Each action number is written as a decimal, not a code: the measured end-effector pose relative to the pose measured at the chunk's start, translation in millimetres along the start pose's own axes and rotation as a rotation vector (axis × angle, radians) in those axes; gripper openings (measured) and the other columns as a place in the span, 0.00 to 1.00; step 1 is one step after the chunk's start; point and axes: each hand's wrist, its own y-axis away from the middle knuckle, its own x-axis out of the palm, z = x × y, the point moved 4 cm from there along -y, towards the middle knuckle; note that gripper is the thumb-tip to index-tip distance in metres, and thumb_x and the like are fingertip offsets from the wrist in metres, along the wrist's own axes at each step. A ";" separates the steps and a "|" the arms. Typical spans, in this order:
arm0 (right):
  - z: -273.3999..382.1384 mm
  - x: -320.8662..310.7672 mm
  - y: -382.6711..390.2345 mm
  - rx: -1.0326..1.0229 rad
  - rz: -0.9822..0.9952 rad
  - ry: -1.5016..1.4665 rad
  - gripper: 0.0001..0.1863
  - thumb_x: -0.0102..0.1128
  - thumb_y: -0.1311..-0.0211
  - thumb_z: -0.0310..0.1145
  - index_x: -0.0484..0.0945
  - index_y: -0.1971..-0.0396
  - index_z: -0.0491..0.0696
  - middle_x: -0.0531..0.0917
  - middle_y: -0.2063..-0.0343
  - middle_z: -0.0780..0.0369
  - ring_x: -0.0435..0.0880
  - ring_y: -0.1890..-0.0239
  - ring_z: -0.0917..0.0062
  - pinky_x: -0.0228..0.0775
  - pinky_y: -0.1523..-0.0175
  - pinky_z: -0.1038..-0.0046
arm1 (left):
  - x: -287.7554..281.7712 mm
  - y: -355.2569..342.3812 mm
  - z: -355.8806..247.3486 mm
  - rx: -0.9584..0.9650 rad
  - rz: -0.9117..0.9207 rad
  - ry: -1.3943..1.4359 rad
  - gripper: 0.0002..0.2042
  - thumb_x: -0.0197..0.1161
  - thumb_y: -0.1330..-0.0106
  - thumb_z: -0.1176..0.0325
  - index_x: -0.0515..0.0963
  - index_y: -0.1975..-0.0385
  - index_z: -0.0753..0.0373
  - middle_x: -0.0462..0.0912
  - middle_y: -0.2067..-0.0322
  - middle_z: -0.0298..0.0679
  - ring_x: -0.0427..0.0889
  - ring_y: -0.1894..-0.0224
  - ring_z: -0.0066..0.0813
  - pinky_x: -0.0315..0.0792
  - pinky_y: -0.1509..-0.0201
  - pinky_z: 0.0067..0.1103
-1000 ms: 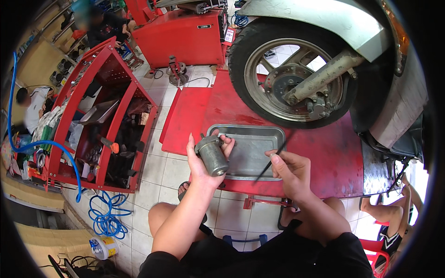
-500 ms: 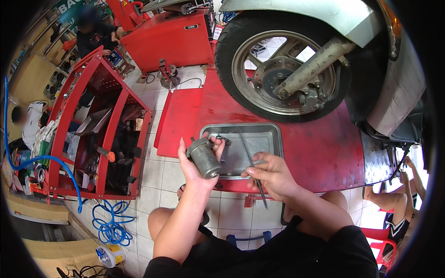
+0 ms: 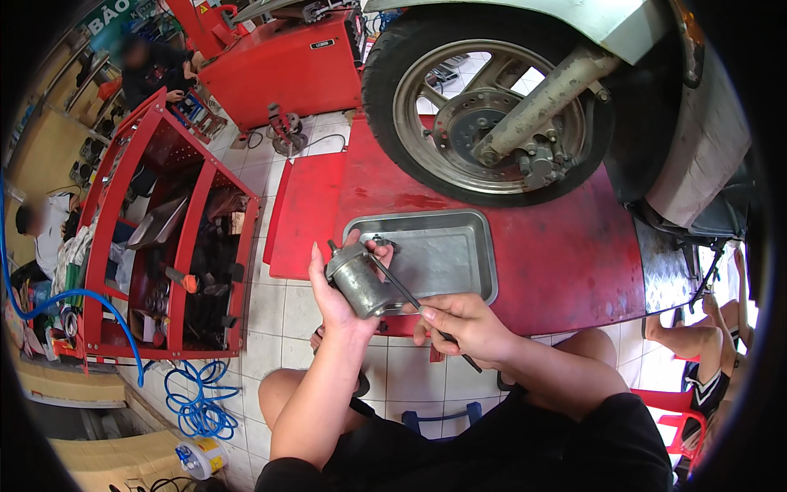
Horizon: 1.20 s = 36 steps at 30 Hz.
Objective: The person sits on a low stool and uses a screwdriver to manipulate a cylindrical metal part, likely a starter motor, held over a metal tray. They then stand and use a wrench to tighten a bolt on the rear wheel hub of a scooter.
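My left hand [image 3: 338,310] is wrapped palm-up around a grey cylindrical starter motor [image 3: 361,284], tilted in front of me. A small stud sticks out near its upper end. From the right, my right hand [image 3: 466,326] grips a thin dark metal rod [image 3: 400,287]. The rod's far tip reaches the upper right side of the motor by my left fingertips; whether it touches cannot be made out. Its other end juts out below my right hand. Beneath and beyond both hands lies a metal tray [image 3: 489,254], with small dark parts [image 3: 384,243] near its left side.
The tray rests on a red lift platform [image 3: 566,271], under a motorcycle's front wheel [image 3: 492,115]. At left stands a red tool cart [image 3: 176,271] with tools. A blue air hose [image 3: 201,402] coils on the tiled floor. Other people sit at the far left and right.
My right hand has turned the rod and brought its tip leftward to the motor. The rod stood apart from the motor before. The motor stays in my left hand; the whole view has shifted slightly.
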 end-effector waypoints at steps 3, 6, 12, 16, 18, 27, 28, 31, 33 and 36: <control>-2.1 -1.6 -0.1 0.009 -0.003 -0.011 0.18 0.43 0.23 0.32 0.74 0.43 0.39 0.80 0.69 0.59 0.63 0.84 0.88 0.56 0.79 0.84 | 3.9 2.8 1.7 -0.004 -0.022 -0.006 0.35 0.48 0.30 0.39 0.67 0.46 0.73 0.76 0.65 0.48 0.78 0.60 0.42 0.65 0.31 0.38; -2.8 -1.3 0.0 0.004 0.006 -0.010 0.17 0.43 0.23 0.32 0.75 0.44 0.39 0.80 0.70 0.60 0.63 0.84 0.88 0.56 0.79 0.84 | 1.7 0.4 1.2 -0.008 0.002 0.024 0.35 0.48 0.31 0.40 0.68 0.47 0.73 0.77 0.65 0.48 0.78 0.60 0.42 0.64 0.31 0.38; -0.2 -0.3 0.0 0.004 0.013 0.013 0.18 0.44 0.23 0.33 0.74 0.43 0.39 0.80 0.70 0.59 0.62 0.84 0.89 0.58 0.76 0.84 | 1.0 1.8 4.0 -0.018 -0.022 0.015 0.34 0.48 0.30 0.40 0.68 0.47 0.73 0.76 0.64 0.48 0.78 0.59 0.42 0.65 0.31 0.37; -2.5 0.5 -0.4 0.077 0.017 -0.148 0.18 0.45 0.23 0.32 0.73 0.42 0.39 0.78 0.71 0.60 0.61 0.84 0.90 0.55 0.77 0.86 | 0.3 0.2 3.9 0.015 0.008 -0.020 0.32 0.48 0.30 0.43 0.68 0.46 0.72 0.76 0.63 0.48 0.78 0.58 0.43 0.67 0.32 0.38; -4.6 -2.0 -1.7 0.132 0.048 -0.230 0.17 0.45 0.23 0.32 0.74 0.43 0.39 0.76 0.72 0.60 0.60 0.84 0.90 0.54 0.77 0.87 | -1.9 -0.7 4.8 0.053 0.038 -0.059 0.31 0.48 0.30 0.44 0.69 0.46 0.72 0.76 0.62 0.48 0.78 0.58 0.43 0.67 0.33 0.38; 6.5 -20.0 -10.5 -0.246 -0.321 0.594 0.13 0.53 0.29 0.28 0.82 0.52 0.38 0.79 0.79 0.66 0.69 0.78 0.88 0.65 0.72 0.80 | -3.2 -0.4 5.9 0.269 0.040 -0.346 0.28 0.50 0.29 0.47 0.70 0.47 0.69 0.76 0.59 0.45 0.79 0.56 0.40 0.69 0.36 0.35; 6.8 -22.5 -10.6 -0.296 -0.383 0.681 0.13 0.53 0.29 0.27 0.83 0.53 0.38 0.80 0.80 0.67 0.70 0.77 0.88 0.66 0.70 0.79 | -2.3 -0.3 6.4 0.290 0.030 -0.391 0.27 0.50 0.29 0.47 0.71 0.47 0.69 0.76 0.59 0.45 0.79 0.56 0.40 0.70 0.36 0.35; 7.0 -22.9 -16.6 -0.318 -0.306 0.596 0.13 0.53 0.29 0.27 0.81 0.52 0.36 0.83 0.75 0.64 0.72 0.76 0.87 0.69 0.67 0.79 | 5.4 -1.3 6.3 0.224 -0.023 -0.286 0.27 0.50 0.28 0.46 0.71 0.48 0.68 0.77 0.59 0.46 0.80 0.55 0.41 0.71 0.38 0.34; -1.1 -27.4 -19.1 -0.158 -0.142 0.359 0.14 0.53 0.28 0.29 0.80 0.53 0.34 0.84 0.72 0.61 0.77 0.74 0.85 0.71 0.66 0.79 | -0.1 -9.0 9.7 0.148 0.053 -0.212 0.25 0.51 0.28 0.48 0.71 0.47 0.68 0.78 0.60 0.46 0.81 0.54 0.40 0.73 0.42 0.33; -7.9 -31.3 -17.0 0.040 -0.059 0.179 0.15 0.59 0.31 0.30 0.78 0.55 0.31 0.85 0.69 0.57 0.82 0.72 0.81 0.74 0.65 0.78 | -6.5 -14.5 19.2 -0.008 0.084 -0.198 0.24 0.51 0.27 0.49 0.71 0.47 0.67 0.79 0.61 0.46 0.82 0.55 0.40 0.75 0.45 0.32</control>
